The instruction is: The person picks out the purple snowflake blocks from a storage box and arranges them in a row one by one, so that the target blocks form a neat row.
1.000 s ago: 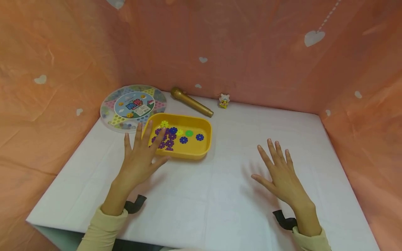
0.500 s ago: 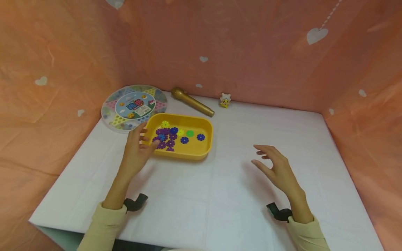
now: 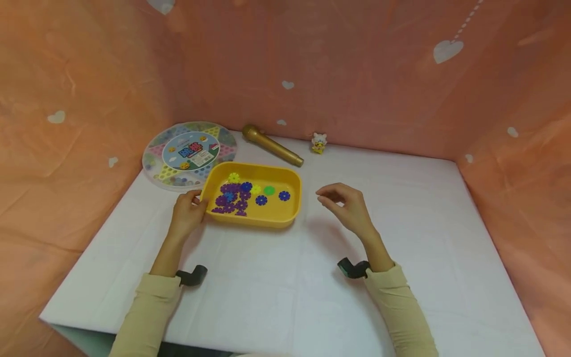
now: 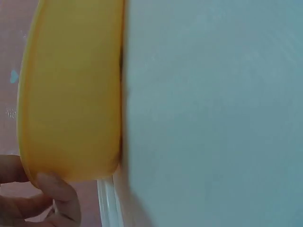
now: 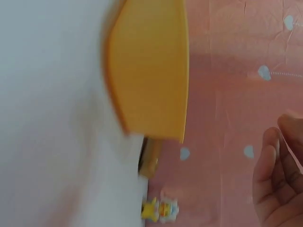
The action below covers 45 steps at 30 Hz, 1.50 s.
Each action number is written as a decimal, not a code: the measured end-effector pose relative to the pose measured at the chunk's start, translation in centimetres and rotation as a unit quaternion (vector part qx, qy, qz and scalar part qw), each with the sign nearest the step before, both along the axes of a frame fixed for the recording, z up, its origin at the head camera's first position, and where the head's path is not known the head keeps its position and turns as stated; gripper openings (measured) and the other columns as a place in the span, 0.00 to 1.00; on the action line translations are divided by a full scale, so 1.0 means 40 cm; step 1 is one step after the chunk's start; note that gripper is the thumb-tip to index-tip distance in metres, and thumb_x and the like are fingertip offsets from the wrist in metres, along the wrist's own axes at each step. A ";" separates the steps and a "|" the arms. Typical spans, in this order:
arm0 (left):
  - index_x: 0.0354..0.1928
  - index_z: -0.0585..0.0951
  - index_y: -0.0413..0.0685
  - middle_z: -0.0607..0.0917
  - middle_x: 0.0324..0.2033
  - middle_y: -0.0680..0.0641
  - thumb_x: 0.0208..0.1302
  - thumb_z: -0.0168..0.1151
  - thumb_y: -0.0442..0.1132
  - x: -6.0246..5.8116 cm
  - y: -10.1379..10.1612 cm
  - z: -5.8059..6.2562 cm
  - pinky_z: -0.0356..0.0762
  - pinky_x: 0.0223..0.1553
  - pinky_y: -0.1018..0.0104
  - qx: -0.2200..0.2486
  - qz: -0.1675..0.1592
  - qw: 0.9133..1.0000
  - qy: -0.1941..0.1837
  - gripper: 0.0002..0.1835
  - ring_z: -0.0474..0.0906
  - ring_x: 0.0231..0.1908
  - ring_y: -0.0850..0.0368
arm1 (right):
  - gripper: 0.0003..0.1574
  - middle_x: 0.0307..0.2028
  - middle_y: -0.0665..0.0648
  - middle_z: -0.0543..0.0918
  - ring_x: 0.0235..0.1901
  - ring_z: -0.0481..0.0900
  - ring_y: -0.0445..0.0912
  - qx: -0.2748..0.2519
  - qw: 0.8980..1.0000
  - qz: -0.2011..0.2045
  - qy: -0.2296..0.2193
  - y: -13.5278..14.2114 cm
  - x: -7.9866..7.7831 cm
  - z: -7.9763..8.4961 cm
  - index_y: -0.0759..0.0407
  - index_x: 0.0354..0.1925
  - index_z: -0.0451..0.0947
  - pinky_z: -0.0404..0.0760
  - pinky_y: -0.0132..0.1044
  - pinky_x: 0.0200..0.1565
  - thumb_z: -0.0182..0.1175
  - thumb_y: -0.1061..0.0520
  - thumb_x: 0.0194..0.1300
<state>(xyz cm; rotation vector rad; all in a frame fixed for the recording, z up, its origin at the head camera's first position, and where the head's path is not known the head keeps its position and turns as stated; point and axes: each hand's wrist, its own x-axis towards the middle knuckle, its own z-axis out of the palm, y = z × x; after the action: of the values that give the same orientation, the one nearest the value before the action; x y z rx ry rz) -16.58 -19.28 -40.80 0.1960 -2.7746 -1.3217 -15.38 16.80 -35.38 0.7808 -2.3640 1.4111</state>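
Note:
A shallow yellow plastic tray (image 3: 276,218) sits on the white table, holding purple, blue, yellow and green snowflake-shaped discs (image 3: 230,194). At its left end my left hand (image 3: 187,213) grips the rim; the left wrist view shows the thumb (image 4: 57,187) against the outer wall of the yellow tray (image 4: 71,94). My right hand (image 3: 350,206) hovers to the right of the tray, apart from it, with fingers bent loosely and nothing held. In the right wrist view its fingers (image 5: 265,163) stand clear of the yellow tray (image 5: 147,71).
A round Chinese checkers board (image 3: 153,153) in clear packaging lies behind the tray's left end. Behind the tray is a gold microphone (image 3: 273,145). Farther right stands a small figurine (image 3: 318,143). An orange-pink curtain with hearts (image 3: 357,74) encloses the white table (image 3: 267,287).
From spread fingers above the tray's left side, my left hand has come down and taken hold of the rim. My right hand has moved left toward the tray, its fingers bending.

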 end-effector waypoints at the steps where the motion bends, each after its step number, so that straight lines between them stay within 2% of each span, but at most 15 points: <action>1: 0.56 0.69 0.26 0.70 0.37 0.35 0.66 0.51 0.36 -0.003 -0.002 -0.004 0.67 0.35 0.63 -0.003 0.002 1.000 -0.002 0.22 0.69 0.36 0.46 | 0.08 0.34 0.65 0.82 0.30 0.80 0.49 -0.005 1.000 0.007 -0.003 -0.016 -0.010 0.003 0.72 0.37 0.79 0.79 0.29 0.35 0.61 0.72 0.56; 3: 0.55 0.71 0.27 0.71 0.35 0.38 0.67 0.50 0.36 -0.006 -0.003 -0.009 0.71 0.30 0.69 0.019 0.010 1.000 -0.013 0.20 0.73 0.29 0.53 | 0.08 0.34 0.66 0.82 0.30 0.80 0.50 -0.019 1.000 0.024 -0.006 -0.047 -0.031 0.007 0.73 0.37 0.79 0.80 0.31 0.35 0.61 0.72 0.56; 6: 0.58 0.69 0.29 0.68 0.34 0.41 0.68 0.49 0.34 -0.009 -0.004 -0.014 0.74 0.22 0.73 0.092 0.021 0.995 -0.040 0.20 0.72 0.20 0.63 | 0.08 0.34 0.67 0.82 0.30 0.79 0.51 -0.037 0.998 0.045 -0.007 -0.089 -0.056 0.009 0.75 0.38 0.78 0.80 0.33 0.34 0.61 0.72 0.56; 9: 0.60 0.66 0.29 0.66 0.33 0.44 0.68 0.49 0.33 -0.010 -0.006 -0.015 0.75 0.21 0.74 0.179 0.029 0.981 -0.062 0.21 0.71 0.17 0.67 | 0.09 0.34 0.68 0.82 0.30 0.80 0.53 -0.051 0.997 0.059 -0.015 -0.125 -0.075 0.007 0.75 0.38 0.78 0.81 0.36 0.35 0.61 0.71 0.56; 11: 0.61 0.65 0.31 0.67 0.32 0.47 0.68 0.49 0.32 -0.010 -0.007 -0.015 0.75 0.22 0.75 0.236 0.039 0.968 -0.073 0.22 0.70 0.18 0.67 | 0.09 0.34 0.68 0.82 0.30 0.80 0.55 -0.058 0.996 0.064 -0.024 -0.147 -0.084 0.005 0.76 0.38 0.78 0.81 0.38 0.35 0.62 0.71 0.56; 13: 0.62 0.65 0.32 0.70 0.29 0.49 0.67 0.50 0.31 -0.009 -0.006 -0.016 0.74 0.22 0.76 0.294 0.049 0.952 -0.076 0.22 0.70 0.18 0.67 | 0.10 0.35 0.69 0.82 0.31 0.80 0.56 -0.063 0.995 0.065 -0.032 -0.169 -0.093 0.003 0.76 0.38 0.77 0.82 0.41 0.35 0.62 0.71 0.56; 15: 0.61 0.65 0.34 0.73 0.26 0.52 0.67 0.51 0.30 -0.007 -0.007 -0.018 0.73 0.22 0.77 0.354 0.059 0.930 -0.077 0.22 0.70 0.18 0.66 | 0.10 0.36 0.69 0.82 0.31 0.80 0.57 -0.066 0.995 0.065 -0.043 -0.188 -0.100 0.000 0.75 0.39 0.77 0.82 0.43 0.36 0.62 0.70 0.56; 18: 0.58 0.67 0.38 0.75 0.22 0.53 0.66 0.52 0.28 -0.006 -0.008 -0.020 0.72 0.19 0.76 0.440 0.074 0.891 -0.081 0.19 0.69 0.17 0.65 | 0.11 0.37 0.66 0.82 0.33 0.81 0.53 -0.071 0.994 0.060 -0.064 -0.215 -0.126 -0.025 0.73 0.40 0.78 0.82 0.41 0.38 0.63 0.68 0.57; 20: 0.55 0.68 0.41 0.75 0.22 0.53 0.65 0.52 0.27 -0.005 -0.009 -0.019 0.71 0.18 0.76 0.481 0.083 0.868 -0.086 0.17 0.69 0.16 0.64 | 0.11 0.37 0.66 0.82 0.35 0.82 0.53 -0.071 0.993 0.058 -0.079 -0.230 -0.134 -0.031 0.72 0.41 0.78 0.81 0.40 0.40 0.62 0.68 0.58; 22: 0.53 0.69 0.43 0.75 0.21 0.52 0.65 0.51 0.26 -0.005 -0.009 -0.018 0.69 0.16 0.75 0.507 0.090 0.852 -0.091 0.16 0.68 0.15 0.63 | 0.11 0.38 0.66 0.83 0.36 0.82 0.53 -0.069 0.992 0.058 -0.089 -0.245 -0.142 -0.037 0.72 0.41 0.78 0.81 0.39 0.40 0.62 0.67 0.59; 23: 0.53 0.69 0.43 0.75 0.21 0.52 0.65 0.51 0.26 -0.005 -0.009 -0.018 0.69 0.16 0.75 0.514 0.090 0.849 -0.090 0.16 0.68 0.15 0.62 | 0.11 0.38 0.66 0.83 0.36 0.81 0.53 -0.066 0.992 0.060 -0.092 -0.252 -0.144 -0.039 0.72 0.41 0.78 0.81 0.38 0.40 0.61 0.67 0.59; 25: 0.52 0.69 0.42 0.76 0.21 0.52 0.65 0.51 0.25 -0.005 -0.009 -0.020 0.69 0.16 0.75 0.520 0.085 0.846 -0.085 0.15 0.68 0.15 0.62 | 0.11 0.38 0.69 0.82 0.36 0.81 0.56 -0.062 0.991 0.064 -0.095 -0.267 -0.139 -0.025 0.74 0.42 0.77 0.81 0.40 0.41 0.61 0.68 0.59; 32: 0.50 0.69 0.42 0.76 0.20 0.51 0.64 0.51 0.24 -0.008 -0.006 -0.025 0.70 0.17 0.75 0.511 0.074 0.853 -0.074 0.14 0.69 0.15 0.62 | 0.13 0.39 0.63 0.83 0.37 0.81 0.50 -0.048 0.991 0.068 -0.106 -0.310 -0.205 -0.084 0.68 0.43 0.79 0.80 0.36 0.41 0.62 0.62 0.60; 38: 0.50 0.70 0.42 0.76 0.21 0.51 0.64 0.51 0.25 -0.012 -0.005 -0.019 0.71 0.17 0.74 0.505 0.088 0.854 -0.086 0.14 0.69 0.15 0.62 | 0.14 0.37 0.56 0.83 0.35 0.79 0.44 -0.029 0.988 0.072 -0.130 -0.345 -0.228 -0.102 0.65 0.43 0.79 0.79 0.31 0.41 0.62 0.58 0.61; 45: 0.51 0.71 0.42 0.77 0.22 0.50 0.64 0.53 0.26 -0.009 -0.007 -0.012 0.72 0.19 0.74 0.500 0.103 0.854 -0.099 0.14 0.70 0.17 0.61 | 0.13 0.37 0.59 0.83 0.36 0.80 0.46 0.018 0.986 0.080 -0.148 -0.381 -0.241 -0.138 0.67 0.43 0.79 0.78 0.28 0.40 0.62 0.61 0.60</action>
<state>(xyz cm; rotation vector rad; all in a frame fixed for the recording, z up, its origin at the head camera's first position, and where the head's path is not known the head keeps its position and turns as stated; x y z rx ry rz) -16.93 -19.54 -41.27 0.6660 -1.7897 -2.6203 -25.02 1.54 -40.89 0.8382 -2.6040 1.6548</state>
